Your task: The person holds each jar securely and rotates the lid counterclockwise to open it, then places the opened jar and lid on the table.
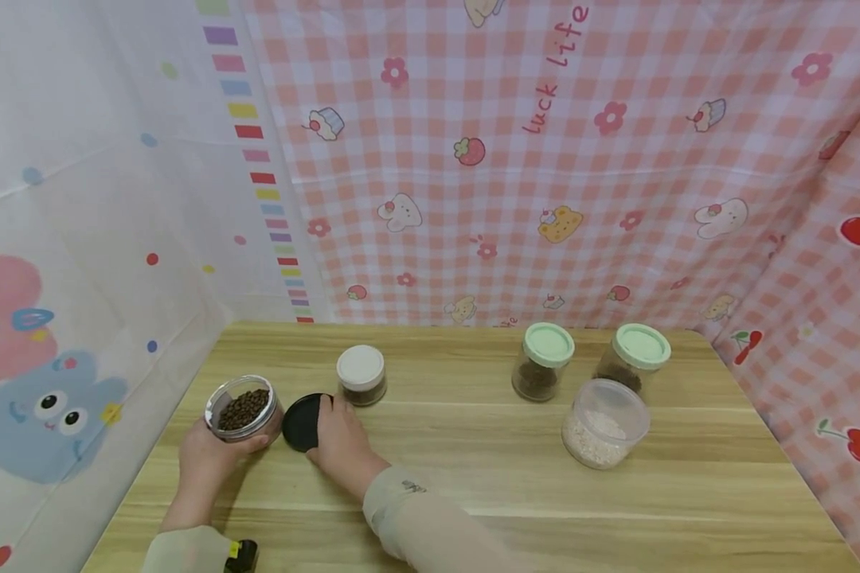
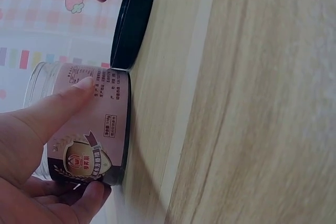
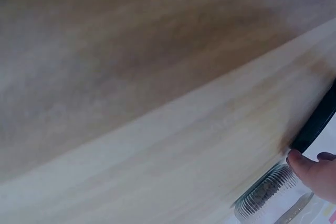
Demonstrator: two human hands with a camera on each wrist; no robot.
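Observation:
My left hand [image 1: 211, 458] grips a clear, lidless jar [image 2: 89, 119] with a pink label, its fingers and thumb round the sides. The jar stands upright at the table's left side. Small brown grains [image 1: 244, 410] show through its mouth. Just to the right lies a black round lid [image 1: 302, 423], close beside the jar's base. My right hand [image 1: 344, 442] pinches the lid's right edge, with the thumb on its near side. In the right wrist view only a sliver of the lid [image 3: 317, 121] and a few fingers [image 3: 310, 171] appear.
A white-lidded jar [image 1: 361, 374] with dark contents stands behind my right hand. Farther right are two green-lidded jars [image 1: 543, 362] [image 1: 632, 358] and a clear tub [image 1: 605, 422] of pale flakes. Fabric [image 1: 509, 183] hangs along the table's back edge.

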